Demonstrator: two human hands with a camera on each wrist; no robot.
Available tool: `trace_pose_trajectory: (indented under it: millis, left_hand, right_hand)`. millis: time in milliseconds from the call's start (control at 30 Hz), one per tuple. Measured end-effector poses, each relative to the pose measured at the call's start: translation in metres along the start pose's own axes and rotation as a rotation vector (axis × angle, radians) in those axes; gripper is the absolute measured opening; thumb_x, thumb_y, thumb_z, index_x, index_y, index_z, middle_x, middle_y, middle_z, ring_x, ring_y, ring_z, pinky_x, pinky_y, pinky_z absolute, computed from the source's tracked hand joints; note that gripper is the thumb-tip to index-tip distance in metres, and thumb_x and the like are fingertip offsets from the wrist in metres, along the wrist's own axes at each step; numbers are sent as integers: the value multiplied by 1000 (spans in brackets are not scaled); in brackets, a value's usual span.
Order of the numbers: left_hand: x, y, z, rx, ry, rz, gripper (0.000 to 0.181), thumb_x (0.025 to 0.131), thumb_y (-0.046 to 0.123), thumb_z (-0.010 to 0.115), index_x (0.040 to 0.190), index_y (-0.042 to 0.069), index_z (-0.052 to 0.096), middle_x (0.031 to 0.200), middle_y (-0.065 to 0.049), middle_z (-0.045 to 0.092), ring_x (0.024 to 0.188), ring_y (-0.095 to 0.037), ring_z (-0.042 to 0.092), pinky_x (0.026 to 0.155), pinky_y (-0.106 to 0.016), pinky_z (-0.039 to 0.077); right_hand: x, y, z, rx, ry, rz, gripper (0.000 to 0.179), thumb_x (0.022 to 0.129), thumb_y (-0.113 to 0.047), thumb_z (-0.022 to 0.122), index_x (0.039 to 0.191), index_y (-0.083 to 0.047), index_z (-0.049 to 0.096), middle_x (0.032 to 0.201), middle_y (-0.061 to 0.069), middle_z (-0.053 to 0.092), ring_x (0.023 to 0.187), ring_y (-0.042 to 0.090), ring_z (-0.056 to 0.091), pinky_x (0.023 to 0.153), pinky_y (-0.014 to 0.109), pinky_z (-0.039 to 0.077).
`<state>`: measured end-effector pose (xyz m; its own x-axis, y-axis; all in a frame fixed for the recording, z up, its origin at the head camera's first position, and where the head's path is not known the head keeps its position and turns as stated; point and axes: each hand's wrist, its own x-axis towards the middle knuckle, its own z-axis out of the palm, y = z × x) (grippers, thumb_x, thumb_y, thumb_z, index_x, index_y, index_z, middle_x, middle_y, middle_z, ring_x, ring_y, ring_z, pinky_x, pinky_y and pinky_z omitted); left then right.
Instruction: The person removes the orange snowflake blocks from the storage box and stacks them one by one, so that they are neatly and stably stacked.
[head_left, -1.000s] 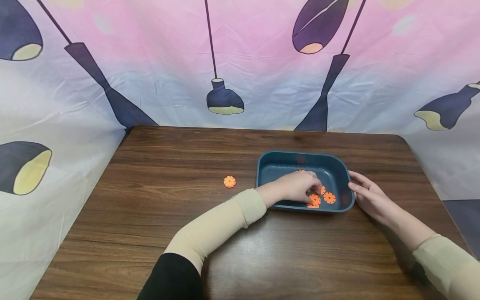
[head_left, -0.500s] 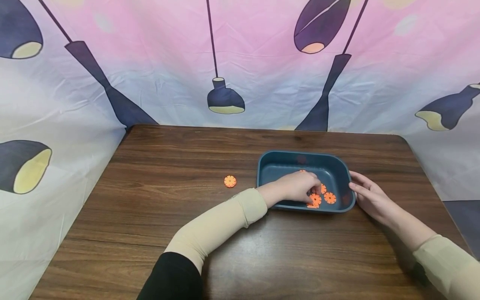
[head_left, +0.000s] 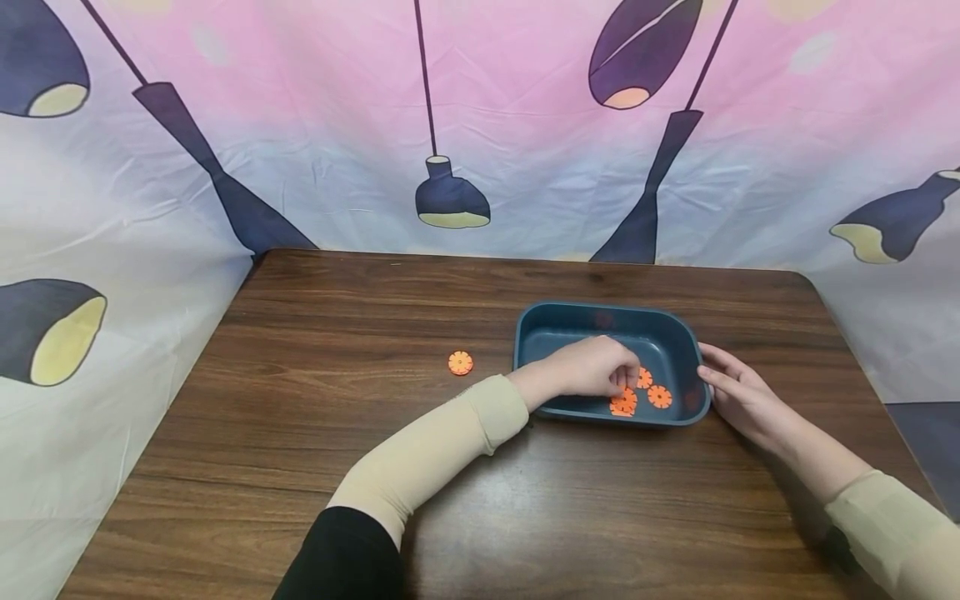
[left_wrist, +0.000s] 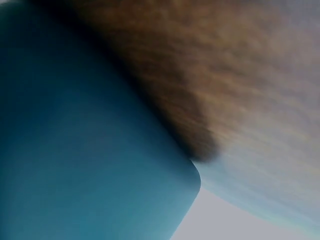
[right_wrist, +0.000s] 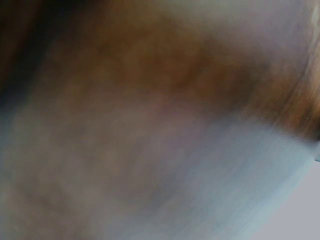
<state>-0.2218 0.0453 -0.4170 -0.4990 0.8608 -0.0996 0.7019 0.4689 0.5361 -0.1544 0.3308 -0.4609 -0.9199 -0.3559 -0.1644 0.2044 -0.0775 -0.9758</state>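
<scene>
A dark teal bin [head_left: 555, 343] with rounded corners sits on the brown wooden table. My left hand [head_left: 588, 367] reaches into it from the left, fingers curled down, pinching an orange notched disc [head_left: 624, 398] at the near side. Under those fingertips more orange overlaps the disc. Two other orange discs, one at the right [head_left: 660, 397] and one beside my fingers [head_left: 644, 378], lie on the bin floor. My right hand [head_left: 738, 392] holds the bin's right end, thumb over the rim and fingers along the outside. The left wrist view shows the bin wall [left_wrist: 90, 165] up close.
Left of the bin, an orange disc [head_left: 461, 362] lies on the wooden table [head_left: 337, 400]. Behind the table hangs a cloth backdrop [head_left: 337, 167] printed with lamps. The right wrist view is mostly blur.
My left hand has shifted slightly left and its fingers have curled tighter, with the orange disc under them moving along. An orange piece at the back is now hidden. My right hand stays put.
</scene>
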Motion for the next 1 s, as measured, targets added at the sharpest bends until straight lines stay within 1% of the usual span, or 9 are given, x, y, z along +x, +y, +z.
trace_pose_trajectory:
  millis: [67,200,333,433,600,800,933,1000]
  left_hand:
    - [-3,0,-3,-29,7,4,10,99,6,69,103,14,76,95,4,73,85,-5,64,76,-10,50]
    - [-10,-1,-9,-83,27,13,7,100,9,72,103,13,77,98,2,76,89,-6,67,80,-10,52]
    - [-19,-2,-19,-109,53,21,5,100,11,75,104,12,78,101,0,78,91,-7,70,82,-12,53]
    - [-25,-6,-27,-124,85,17,6,100,12,76,105,11,78,102,0,78,92,-8,71,82,-13,54]
    - [-38,-17,-40,-163,152,17,9,99,10,76,108,8,79,102,-3,80,93,-11,73,83,-16,56]
    - [-60,-31,-56,-178,237,7,7,98,8,76,104,8,80,99,-4,81,90,-12,74,83,-17,58]
    - [-78,-41,-66,-184,280,-20,7,97,7,77,102,9,81,98,-4,81,89,-13,75,83,-20,60]
    - [-87,-46,-70,-190,299,-45,7,97,7,78,102,9,81,98,-5,80,89,-14,74,83,-21,60]
  right_hand:
    - [0,0,0,-3,-1,-2,33,114,-13,44,138,-33,55,132,-19,66,122,-9,61,98,9,50]
    - [0,0,1,-13,-1,-3,33,114,-14,45,138,-34,55,132,-19,66,122,-9,61,98,9,50]
    - [0,0,1,-5,0,-2,33,114,-14,45,137,-34,56,131,-19,67,121,-9,61,98,9,50]
    - [1,0,1,6,1,-5,33,114,-13,44,137,-34,57,130,-18,68,121,-8,62,98,9,50]
    - [1,-1,2,-1,2,-3,32,114,-13,45,136,-33,57,130,-18,67,120,-8,62,98,9,50]
    - [0,-1,2,3,0,-6,33,114,-12,45,136,-33,57,129,-17,66,120,-7,62,99,10,50]
    - [1,0,1,11,-4,-14,34,114,-11,44,137,-33,57,130,-17,66,120,-7,62,99,10,50]
    - [1,0,1,10,-1,-14,34,114,-11,44,137,-33,57,130,-17,66,120,-7,62,99,10,50]
